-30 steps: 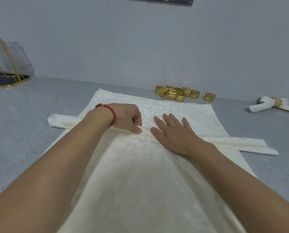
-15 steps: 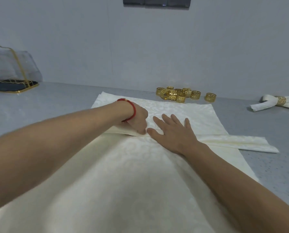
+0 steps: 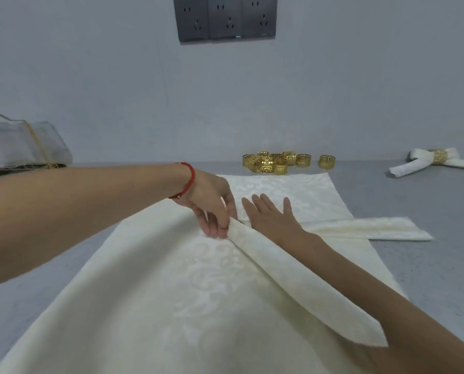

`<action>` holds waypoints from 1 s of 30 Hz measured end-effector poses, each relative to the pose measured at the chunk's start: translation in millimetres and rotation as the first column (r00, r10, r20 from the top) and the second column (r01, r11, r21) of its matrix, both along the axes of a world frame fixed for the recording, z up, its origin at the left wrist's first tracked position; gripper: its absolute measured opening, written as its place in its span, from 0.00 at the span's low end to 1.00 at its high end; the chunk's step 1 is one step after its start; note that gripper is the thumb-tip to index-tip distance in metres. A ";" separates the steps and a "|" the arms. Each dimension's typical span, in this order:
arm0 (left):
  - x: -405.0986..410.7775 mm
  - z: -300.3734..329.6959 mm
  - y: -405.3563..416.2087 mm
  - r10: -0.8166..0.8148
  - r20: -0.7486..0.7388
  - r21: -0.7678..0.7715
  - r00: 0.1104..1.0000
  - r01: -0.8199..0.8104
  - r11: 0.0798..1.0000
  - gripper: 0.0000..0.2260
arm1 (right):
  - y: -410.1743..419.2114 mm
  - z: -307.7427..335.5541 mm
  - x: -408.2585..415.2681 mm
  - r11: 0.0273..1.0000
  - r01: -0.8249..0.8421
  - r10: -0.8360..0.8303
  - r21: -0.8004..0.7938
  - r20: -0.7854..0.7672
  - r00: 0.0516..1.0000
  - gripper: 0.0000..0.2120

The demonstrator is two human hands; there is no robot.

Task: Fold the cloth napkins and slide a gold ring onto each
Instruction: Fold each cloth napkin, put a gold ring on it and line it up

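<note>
A folded cream napkin strip (image 3: pixel 301 287) lies bent over a large spread cream cloth (image 3: pixel 158 306). Its left half now runs toward me along my right forearm; its right half (image 3: pixel 373 230) still points right. My left hand (image 3: pixel 212 209), with a red cord at the wrist, pinches the strip at the bend. My right hand (image 3: pixel 271 214) rests flat, fingers straight, on the strip's middle. Several gold rings (image 3: pixel 276 163) sit in a heap behind the cloth by the wall. A finished napkin in a gold ring (image 3: pixel 438 160) lies at the far right.
The grey table (image 3: pixel 427 265) meets a grey wall carrying a dark socket panel (image 3: pixel 225 17). At the far left stands a gold-framed holder with sheer fabric (image 3: pixel 17 144).
My left hand has swung the strip's left half over toward me and to the right, across my right forearm. My right hand stayed pressed at the middle. The view tilted upward.
</note>
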State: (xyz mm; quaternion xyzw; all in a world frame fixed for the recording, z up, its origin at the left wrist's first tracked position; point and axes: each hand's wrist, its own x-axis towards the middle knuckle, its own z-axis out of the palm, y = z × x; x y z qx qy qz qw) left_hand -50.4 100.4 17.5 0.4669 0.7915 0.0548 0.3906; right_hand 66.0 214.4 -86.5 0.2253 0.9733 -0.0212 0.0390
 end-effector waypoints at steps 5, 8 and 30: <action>-20.9 -23.9 -11.5 -0.083 -0.107 0.264 0.991 0.109 0.958 0.07 | 14.9 4.8 8.7 0.955 -0.118 0.058 -0.273 -0.216 0.975 0.33; -27.2 -33.0 -13.6 -0.097 -0.191 0.332 0.977 0.158 0.930 0.05 | 22.5 22.1 27.2 0.857 -0.197 -0.025 -0.476 -0.420 0.907 0.16; -7.2 -86.4 -8.2 0.142 -0.358 0.634 0.923 0.129 0.762 0.11 | 27.4 72.7 44.8 0.990 0.129 -0.139 0.055 0.243 0.960 0.16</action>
